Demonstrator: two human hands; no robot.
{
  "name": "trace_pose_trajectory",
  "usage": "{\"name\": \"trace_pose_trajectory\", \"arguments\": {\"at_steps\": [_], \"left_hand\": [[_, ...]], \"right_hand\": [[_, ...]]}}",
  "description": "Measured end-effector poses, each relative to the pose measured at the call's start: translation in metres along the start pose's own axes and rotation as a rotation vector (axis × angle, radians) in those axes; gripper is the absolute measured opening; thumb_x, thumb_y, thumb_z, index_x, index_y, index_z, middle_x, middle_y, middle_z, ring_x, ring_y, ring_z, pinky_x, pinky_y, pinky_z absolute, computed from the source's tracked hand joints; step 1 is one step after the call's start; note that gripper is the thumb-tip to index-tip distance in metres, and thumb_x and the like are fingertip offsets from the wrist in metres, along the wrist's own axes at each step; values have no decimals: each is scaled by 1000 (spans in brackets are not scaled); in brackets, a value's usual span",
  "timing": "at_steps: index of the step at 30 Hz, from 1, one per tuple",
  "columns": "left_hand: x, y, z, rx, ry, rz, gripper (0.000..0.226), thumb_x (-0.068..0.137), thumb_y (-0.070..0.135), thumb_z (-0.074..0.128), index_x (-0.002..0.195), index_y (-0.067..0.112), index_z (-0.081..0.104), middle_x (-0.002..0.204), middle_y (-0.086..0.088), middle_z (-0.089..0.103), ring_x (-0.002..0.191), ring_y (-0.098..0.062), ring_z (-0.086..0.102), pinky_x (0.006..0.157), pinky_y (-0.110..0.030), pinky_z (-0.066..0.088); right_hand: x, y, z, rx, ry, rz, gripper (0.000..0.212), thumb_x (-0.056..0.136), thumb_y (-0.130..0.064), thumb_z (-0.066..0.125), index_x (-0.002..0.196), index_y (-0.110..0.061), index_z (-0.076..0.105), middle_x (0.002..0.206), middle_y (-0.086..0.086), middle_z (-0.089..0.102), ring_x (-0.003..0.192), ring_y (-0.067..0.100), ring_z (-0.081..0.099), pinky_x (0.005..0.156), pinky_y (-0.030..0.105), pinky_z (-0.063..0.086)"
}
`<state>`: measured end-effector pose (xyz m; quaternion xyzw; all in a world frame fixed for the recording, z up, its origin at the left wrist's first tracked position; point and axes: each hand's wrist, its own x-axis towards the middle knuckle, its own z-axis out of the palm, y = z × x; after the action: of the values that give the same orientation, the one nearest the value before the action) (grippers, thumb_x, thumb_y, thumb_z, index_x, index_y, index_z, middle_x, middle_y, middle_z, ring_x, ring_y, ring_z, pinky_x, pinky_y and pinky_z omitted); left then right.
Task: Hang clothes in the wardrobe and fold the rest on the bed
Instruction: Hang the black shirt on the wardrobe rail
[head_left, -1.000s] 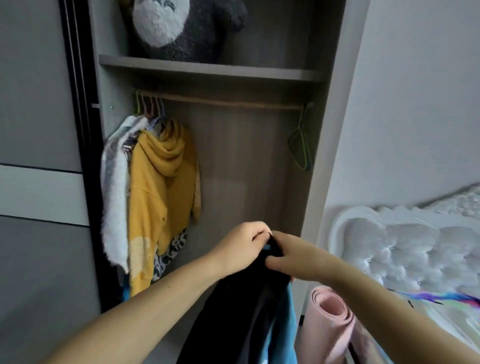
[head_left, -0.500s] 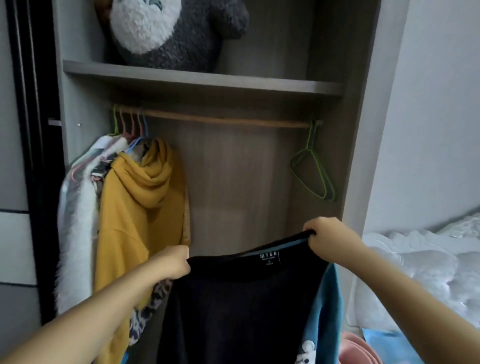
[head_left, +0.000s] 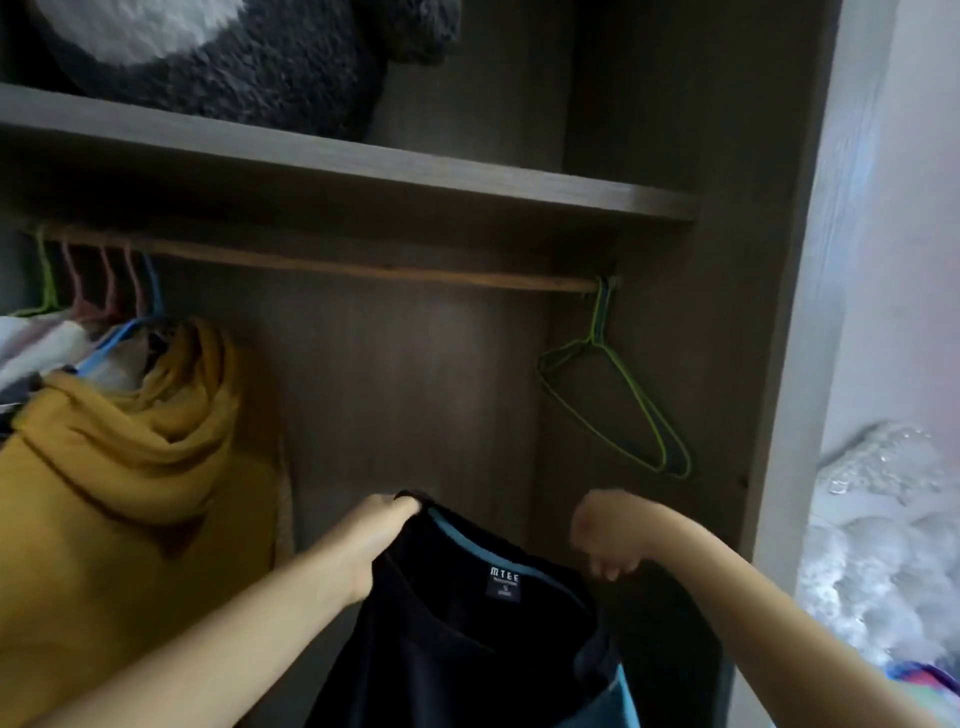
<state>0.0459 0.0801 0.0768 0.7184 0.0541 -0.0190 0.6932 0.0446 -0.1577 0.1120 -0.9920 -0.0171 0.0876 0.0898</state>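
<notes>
Two hands, left hand (head_left: 387, 525) and right hand (head_left: 605, 540), each grip one black T-shirt (head_left: 467, 639) below one rail (head_left: 363, 270) holding two empty hangers (head_left: 618, 395).

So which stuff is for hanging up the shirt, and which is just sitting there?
For the job: dark shirt, left hand, right hand, empty green hangers, rail.
Just there: yellow hoodie, stuffed toy, shelf.

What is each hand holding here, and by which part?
Left hand grips the black T-shirt at the top of one shoulder, beside the neckline. Right hand is curled; whether it grips anything cannot be told.
</notes>
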Motion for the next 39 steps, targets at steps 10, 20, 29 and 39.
{"name": "trace_pose_trajectory", "arguments": {"at_steps": [10, 20, 29, 39], "left_hand": [[43, 8, 27, 68, -344, 68, 36, 88, 2, 51, 57, 14, 64, 56, -7, 57, 51, -21, 55, 50, -22, 43], [86, 3, -30, -37, -364, 9, 35, 86, 6, 57, 56, 15, 71, 59, -10, 61, 51, -22, 59, 53, -25, 46], [94, -9, -32, -70, -282, -89, 35, 86, 4, 56, 53, 9, 67, 52, -13, 59, 42, -23, 57, 46, -24, 48], [96, -19, -48, -19, -186, -327, 18, 85, 15, 56, 73, 2, 60, 59, -12, 62, 60, -28, 56, 58, -31, 49]], "right_hand": [[55, 17, -110, -177, 894, 157, 18, 95, -13, 46, 111, -7, 54, 111, 17, 59, 97, 36, 58, 70, 37, 45], [120, 27, -123, -417, 835, 421, 31, 92, -2, 40, 113, -7, 63, 116, 16, 65, 104, 33, 63, 69, 32, 39], [87, 29, -40, 242, 1247, 14, 15, 101, -24, 40, 92, -12, 44, 71, 23, 59, 68, 42, 58, 59, 37, 36], [37, -46, 25, 1595, 394, -352, 35, 92, -42, 50, 104, -17, 71, 48, -11, 17, 37, 3, 15, 36, 12, 12]]}}
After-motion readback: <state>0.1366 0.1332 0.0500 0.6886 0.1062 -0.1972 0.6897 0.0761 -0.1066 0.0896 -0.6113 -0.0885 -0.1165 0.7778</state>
